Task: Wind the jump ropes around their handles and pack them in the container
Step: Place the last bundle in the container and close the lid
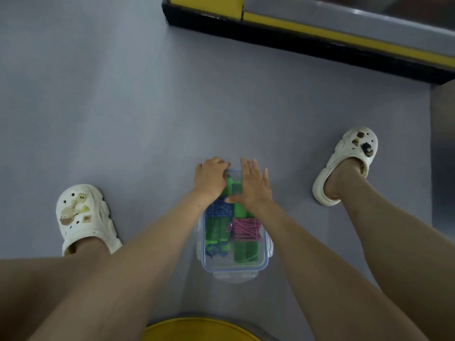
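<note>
A clear plastic container [267, 247] with a blue-rimmed lid on top stands on the floor between my feet. Inside lie a blue rope [219, 211] wound on green handles and a pink rope [246, 228] wound on green handles. My left hand [210, 179] curls its fingers over the far left edge of the lid. My right hand [253, 185] lies flat with straight fingers on the far part of the lid. The far end of the container is hidden under both hands.
Grey floor all around. My feet in white clogs stand at the left [81, 217] and right [347, 163]. A black and yellow ledge [320, 40] runs across the top right. A yellow round seat [199, 331] shows at the bottom edge.
</note>
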Motion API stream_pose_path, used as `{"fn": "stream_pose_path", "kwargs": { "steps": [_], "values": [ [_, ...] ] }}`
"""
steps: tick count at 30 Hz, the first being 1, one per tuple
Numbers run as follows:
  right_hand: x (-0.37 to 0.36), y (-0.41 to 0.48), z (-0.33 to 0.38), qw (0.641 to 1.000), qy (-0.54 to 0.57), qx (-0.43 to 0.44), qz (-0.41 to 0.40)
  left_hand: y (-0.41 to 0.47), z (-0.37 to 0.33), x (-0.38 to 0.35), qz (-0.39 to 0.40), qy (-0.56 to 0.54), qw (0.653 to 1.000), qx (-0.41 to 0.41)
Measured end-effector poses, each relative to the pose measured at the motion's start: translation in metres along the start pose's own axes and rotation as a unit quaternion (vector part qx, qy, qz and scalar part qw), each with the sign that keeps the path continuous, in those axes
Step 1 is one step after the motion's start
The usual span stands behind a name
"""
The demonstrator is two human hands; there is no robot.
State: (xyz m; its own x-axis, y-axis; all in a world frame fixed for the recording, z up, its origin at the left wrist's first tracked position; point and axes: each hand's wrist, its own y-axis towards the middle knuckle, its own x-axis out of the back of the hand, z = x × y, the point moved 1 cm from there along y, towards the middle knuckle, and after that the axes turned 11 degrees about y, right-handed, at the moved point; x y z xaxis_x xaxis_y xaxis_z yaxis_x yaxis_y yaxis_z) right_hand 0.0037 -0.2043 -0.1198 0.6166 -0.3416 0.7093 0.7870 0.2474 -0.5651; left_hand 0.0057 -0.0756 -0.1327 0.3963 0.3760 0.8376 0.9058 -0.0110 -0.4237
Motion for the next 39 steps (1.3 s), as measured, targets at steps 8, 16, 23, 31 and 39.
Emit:
{"fn": "stream_pose_path", "kwargs": {
  "steps": [8,16,23,31,39],
  "values": [
    [-0.011,-0.047,-0.033,0.952,0.185,-0.24,-0.048,0.002,-0.038,-0.009,0.091,0.125,0.987,-0.041],
    [-0.004,-0.064,-0.064,0.895,0.342,-0.286,-0.021,-0.014,-0.008,0.0,0.043,0.099,0.993,0.051],
    [-0.011,-0.062,-0.052,0.843,0.42,-0.323,0.092,-0.035,0.047,0.016,0.047,-0.007,0.972,0.23],
    [-0.014,-0.057,-0.044,0.834,0.479,-0.264,-0.068,-0.048,0.069,0.014,0.063,-0.105,0.954,0.274],
    [-0.006,-0.047,-0.057,0.823,0.481,-0.255,-0.162,-0.047,0.086,0.007,0.147,-0.208,0.925,0.283]
  ]
}}
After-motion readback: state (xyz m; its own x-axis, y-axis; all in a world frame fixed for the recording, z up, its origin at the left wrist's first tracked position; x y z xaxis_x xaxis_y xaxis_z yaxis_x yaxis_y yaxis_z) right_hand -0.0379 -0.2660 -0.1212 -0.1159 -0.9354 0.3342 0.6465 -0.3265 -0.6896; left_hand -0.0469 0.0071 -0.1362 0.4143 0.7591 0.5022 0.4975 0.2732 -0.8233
